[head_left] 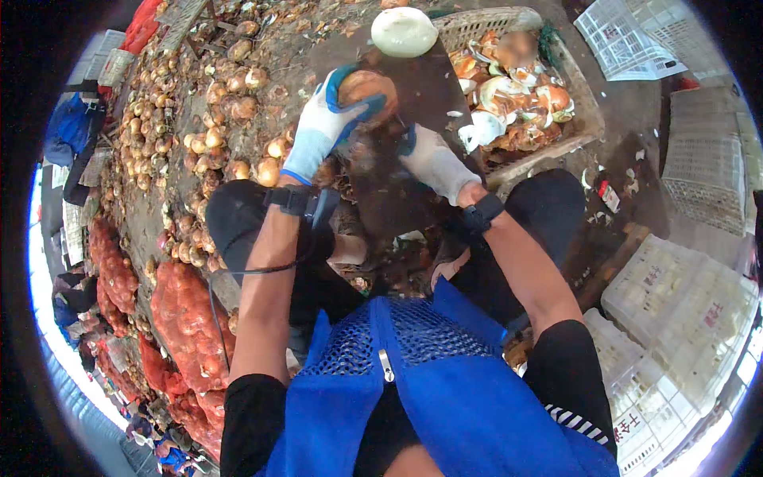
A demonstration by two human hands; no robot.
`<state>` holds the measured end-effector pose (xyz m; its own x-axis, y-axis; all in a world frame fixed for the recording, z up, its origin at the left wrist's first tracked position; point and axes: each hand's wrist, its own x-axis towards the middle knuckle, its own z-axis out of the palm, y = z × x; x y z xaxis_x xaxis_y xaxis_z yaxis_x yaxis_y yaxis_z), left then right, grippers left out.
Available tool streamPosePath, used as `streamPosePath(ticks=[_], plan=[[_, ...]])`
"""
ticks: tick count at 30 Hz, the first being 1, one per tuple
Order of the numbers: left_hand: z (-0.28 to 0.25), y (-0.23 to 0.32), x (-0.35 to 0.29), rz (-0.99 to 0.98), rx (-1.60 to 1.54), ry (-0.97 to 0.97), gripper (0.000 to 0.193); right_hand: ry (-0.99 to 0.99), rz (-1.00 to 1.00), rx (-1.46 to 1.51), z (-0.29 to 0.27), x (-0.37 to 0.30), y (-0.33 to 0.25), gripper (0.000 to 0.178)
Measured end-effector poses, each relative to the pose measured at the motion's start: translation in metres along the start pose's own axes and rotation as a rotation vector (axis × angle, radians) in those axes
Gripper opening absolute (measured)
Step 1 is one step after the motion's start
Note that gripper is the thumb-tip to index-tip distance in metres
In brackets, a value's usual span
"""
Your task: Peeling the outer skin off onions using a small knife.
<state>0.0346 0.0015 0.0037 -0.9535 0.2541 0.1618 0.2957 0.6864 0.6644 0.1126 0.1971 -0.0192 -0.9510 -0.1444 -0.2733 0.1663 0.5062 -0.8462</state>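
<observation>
My left hand [330, 119], in a white glove with blue palm and fingers, grips a large brown-skinned onion [370, 89] above a dark board [429, 87]. To its right, and apart from the onion, my right hand [437, 165] wears a similar glove. Its fingers are curled and partly blurred, and what they hold cannot be made out. A big peeled, pale onion [404, 32] lies at the far end of the board. Beyond the right hand stands a beige plastic crate [584, 131] with onion peels and scraps [517, 99] in it.
Loose unpeeled onions [214, 139] cover the ground on the left. Red mesh sacks of onions [187, 322] lie nearer on that side. White plastic crates [675, 298] are stacked at the right, with another crate [628, 40] at the far right. Other people [71, 131] are at the left edge.
</observation>
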Motion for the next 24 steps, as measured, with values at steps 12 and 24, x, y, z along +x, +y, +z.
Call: streamPosePath(ticks=[12,24], plan=[[0.002,0.004,-0.003,-0.185,-0.379,-0.143,0.063,-0.019,-0.024,-0.071,-0.001,0.015,0.015,0.037],[0.022,0.042,-0.052,0.044,0.129,-0.012,0.086,-0.086,-0.055,-0.332,0.001,-0.031,0.048,0.021]])
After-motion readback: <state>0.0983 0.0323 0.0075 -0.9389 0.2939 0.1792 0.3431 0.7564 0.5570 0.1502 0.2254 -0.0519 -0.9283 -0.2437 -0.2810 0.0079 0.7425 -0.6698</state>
